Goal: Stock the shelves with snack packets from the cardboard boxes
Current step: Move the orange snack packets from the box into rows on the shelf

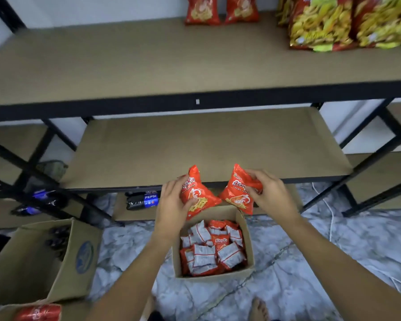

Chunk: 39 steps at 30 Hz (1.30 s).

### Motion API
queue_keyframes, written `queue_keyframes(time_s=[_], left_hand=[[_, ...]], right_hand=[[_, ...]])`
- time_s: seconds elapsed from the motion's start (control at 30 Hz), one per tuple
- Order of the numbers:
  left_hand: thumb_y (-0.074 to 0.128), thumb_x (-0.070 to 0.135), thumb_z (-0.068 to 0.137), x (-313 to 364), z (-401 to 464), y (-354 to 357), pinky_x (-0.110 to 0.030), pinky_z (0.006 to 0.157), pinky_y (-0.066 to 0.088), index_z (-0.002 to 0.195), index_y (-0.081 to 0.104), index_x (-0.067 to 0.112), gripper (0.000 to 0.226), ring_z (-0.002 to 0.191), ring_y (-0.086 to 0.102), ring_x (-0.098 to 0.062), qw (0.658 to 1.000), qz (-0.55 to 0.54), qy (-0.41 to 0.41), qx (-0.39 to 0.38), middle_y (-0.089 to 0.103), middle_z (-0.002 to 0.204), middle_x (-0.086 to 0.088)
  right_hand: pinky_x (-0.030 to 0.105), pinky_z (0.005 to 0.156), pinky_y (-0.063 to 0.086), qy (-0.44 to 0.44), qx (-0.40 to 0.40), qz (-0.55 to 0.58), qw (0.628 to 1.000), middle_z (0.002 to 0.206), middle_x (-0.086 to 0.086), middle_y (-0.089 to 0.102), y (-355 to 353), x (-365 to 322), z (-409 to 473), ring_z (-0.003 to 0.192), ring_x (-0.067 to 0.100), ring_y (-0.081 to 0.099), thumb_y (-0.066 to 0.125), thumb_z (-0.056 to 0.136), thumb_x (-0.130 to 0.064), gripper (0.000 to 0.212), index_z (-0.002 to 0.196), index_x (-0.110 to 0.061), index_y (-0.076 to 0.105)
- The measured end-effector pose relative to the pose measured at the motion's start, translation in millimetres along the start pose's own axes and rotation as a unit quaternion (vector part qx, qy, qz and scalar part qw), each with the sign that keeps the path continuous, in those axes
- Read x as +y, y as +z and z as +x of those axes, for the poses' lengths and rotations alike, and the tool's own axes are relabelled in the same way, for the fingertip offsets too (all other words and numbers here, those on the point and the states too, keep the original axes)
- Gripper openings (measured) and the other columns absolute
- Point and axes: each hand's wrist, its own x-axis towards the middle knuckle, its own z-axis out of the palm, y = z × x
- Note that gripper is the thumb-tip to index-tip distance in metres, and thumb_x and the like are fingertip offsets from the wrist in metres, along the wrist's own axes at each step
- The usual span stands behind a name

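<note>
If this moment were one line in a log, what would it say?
left hand: holds packet | right hand: holds second packet | both above box | next: shelf

Yellow snack bags cut off by top edge; print blurred.

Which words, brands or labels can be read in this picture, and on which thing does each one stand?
"PEPSI": on the dark bottle lying on the lowest shelf.
Brand script on the packet in the left hand and the packet in the right hand: too blurred to read surely.
Blue round logo on the left cardboard box: unreadable.
</note>
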Motion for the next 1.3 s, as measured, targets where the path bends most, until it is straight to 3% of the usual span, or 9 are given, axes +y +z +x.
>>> queue_keyframes(time_s=[0.17, 0.27, 0.33, 0.6, 0.8, 0.9, 1.13, 1.3], left_hand=[[0.078, 0.032, 0.080, 47, 4, -48, -0.025, 0.103, 0.041, 0.143, 0.047, 0.028, 0.070, 0.120, 0.036, 0.003, 0.999, -0.007, 0.032, 0.026, 0.050, 0.136, 0.007], [0.077, 0.031, 0.082, 67, 7, -70, -0.006, 0.100, 0.027, 0.142, 0.048, 0.027, 0.067, 0.121, 0.030, 0.010, 0.996, 0.001, 0.078, 0.041, 0.048, 0.137, 0.007], [0.078, 0.031, 0.082, 79, 13, -85, -0.002, 0.097, 0.023, 0.142, 0.049, 0.026, 0.067, 0.122, 0.030, 0.009, 0.994, -0.001, 0.099, 0.053, 0.047, 0.137, 0.007], [0.077, 0.033, 0.082, 127, 51, -147, -0.005, 0.101, 0.025, 0.140, 0.050, 0.024, 0.064, 0.128, 0.030, 0.010, 0.970, 0.019, 0.202, 0.131, 0.043, 0.134, 0.023], [0.077, 0.033, 0.083, 164, 82, -165, -0.006, 0.099, 0.025, 0.142, 0.050, 0.024, 0.065, 0.126, 0.032, 0.007, 0.964, 0.021, 0.206, 0.168, 0.041, 0.132, 0.025], [0.076, 0.031, 0.084, 180, 96, -164, -0.008, 0.100, 0.025, 0.142, 0.049, 0.023, 0.064, 0.128, 0.031, 0.008, 0.961, 0.024, 0.209, 0.180, 0.044, 0.134, 0.021], [0.076, 0.029, 0.084, 190, 152, -168, -0.028, 0.109, 0.035, 0.143, 0.049, 0.020, 0.065, 0.131, 0.036, -0.005, 0.961, 0.028, 0.213, 0.172, 0.050, 0.140, 0.007], [0.079, 0.029, 0.081, 182, 204, -180, -0.024, 0.105, 0.035, 0.141, 0.052, 0.021, 0.066, 0.128, 0.039, -0.004, 0.954, 0.045, 0.242, 0.170, 0.053, 0.136, 0.008]], right_hand=[[0.043, 0.085, 0.056, -0.055, 0.019, -0.009, 0.998, 0.109, -0.010, 0.062, -50, -46, 10, 0.097, 0.013, 0.063, 0.075, 0.086, -0.019, 0.049, 0.132, -0.026, 0.060], [0.047, 0.087, 0.054, -0.091, 0.050, -0.002, 0.995, 0.106, -0.017, 0.056, -70, -74, 16, 0.099, 0.012, 0.061, 0.076, 0.085, -0.018, 0.050, 0.132, -0.027, 0.060], [0.048, 0.089, 0.052, -0.114, 0.066, 0.004, 0.991, 0.108, -0.016, 0.057, -83, -92, 23, 0.103, 0.012, 0.060, 0.076, 0.085, -0.016, 0.051, 0.132, -0.025, 0.060], [0.048, 0.094, 0.050, -0.178, 0.117, -0.011, 0.977, 0.115, -0.007, 0.064, -146, -142, 71, 0.105, 0.012, 0.060, 0.075, 0.086, -0.021, 0.046, 0.131, -0.023, 0.061], [0.050, 0.088, 0.051, -0.218, 0.140, -0.023, 0.966, 0.108, -0.010, 0.061, -185, -145, 112, 0.102, 0.014, 0.061, 0.076, 0.084, -0.018, 0.048, 0.129, -0.025, 0.061], [0.051, 0.089, 0.051, -0.236, 0.145, -0.043, 0.960, 0.110, -0.011, 0.063, -204, -141, 131, 0.104, 0.014, 0.060, 0.076, 0.083, -0.019, 0.049, 0.129, -0.027, 0.060], [0.049, 0.099, 0.045, -0.212, 0.159, -0.100, 0.959, 0.112, -0.008, 0.067, -232, -147, 176, 0.110, 0.017, 0.056, 0.078, 0.083, -0.020, 0.049, 0.130, -0.025, 0.063], [0.042, 0.101, 0.036, -0.179, 0.174, -0.140, 0.958, 0.116, -0.007, 0.068, -226, -157, 217, 0.118, 0.018, 0.052, 0.077, 0.085, -0.023, 0.048, 0.131, -0.026, 0.063]])
